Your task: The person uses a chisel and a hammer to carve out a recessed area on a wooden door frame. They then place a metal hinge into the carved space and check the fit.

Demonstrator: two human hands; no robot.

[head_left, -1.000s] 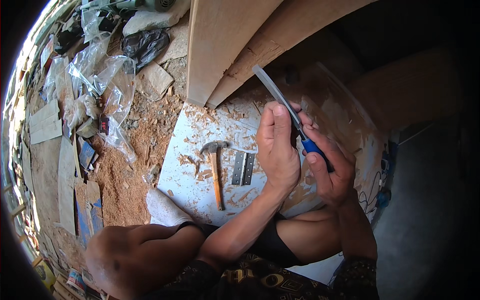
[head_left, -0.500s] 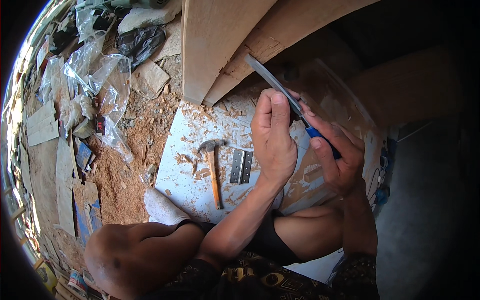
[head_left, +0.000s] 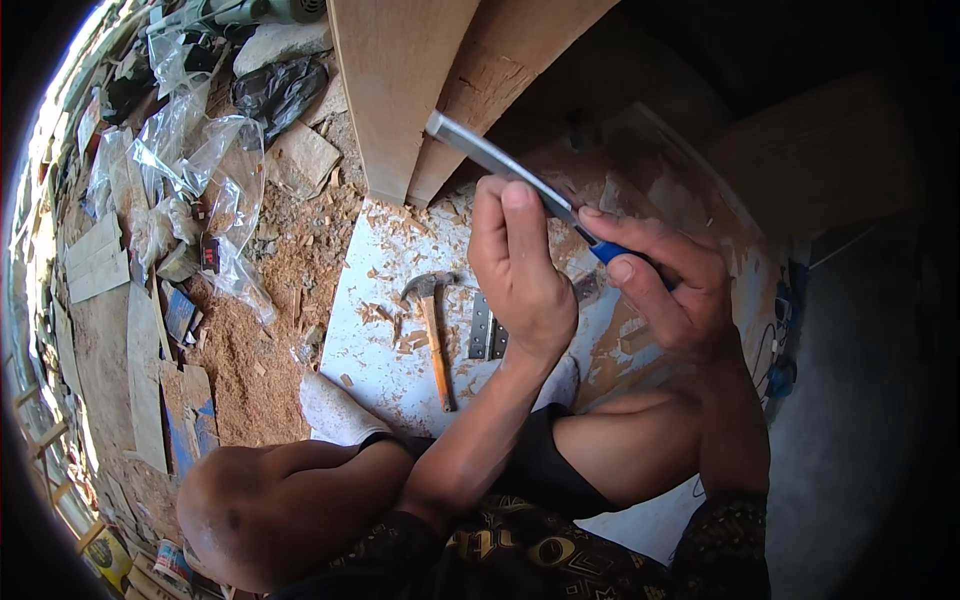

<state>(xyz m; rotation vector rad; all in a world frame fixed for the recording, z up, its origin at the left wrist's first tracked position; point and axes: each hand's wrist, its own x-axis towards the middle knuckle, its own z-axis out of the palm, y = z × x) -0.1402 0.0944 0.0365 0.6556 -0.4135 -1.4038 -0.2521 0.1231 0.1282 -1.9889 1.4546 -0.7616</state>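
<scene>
A chisel with a flat steel blade and blue handle is held slantwise in front of me. My right hand grips the handle, thumb and fingers closed round it. Around the middle of the blade my left hand is closed, its thumb on top. The tip points up and left, in front of a wooden board whose edge carries a rough, chipped recess. Below my hands a claw hammer with a wooden handle lies on a white panel. Beside it a grey metal hinge is partly hidden by my left wrist.
Wood shavings litter the white panel between my bent legs. To the left are a sawdust heap, clear plastic sheeting, a black bag and scrap boards. A small wood block lies near my right wrist.
Both hands and the chisel have moved left, and the blade lies flatter across the view. The board appears shifted left too. My left hand now covers part of the hinge.
</scene>
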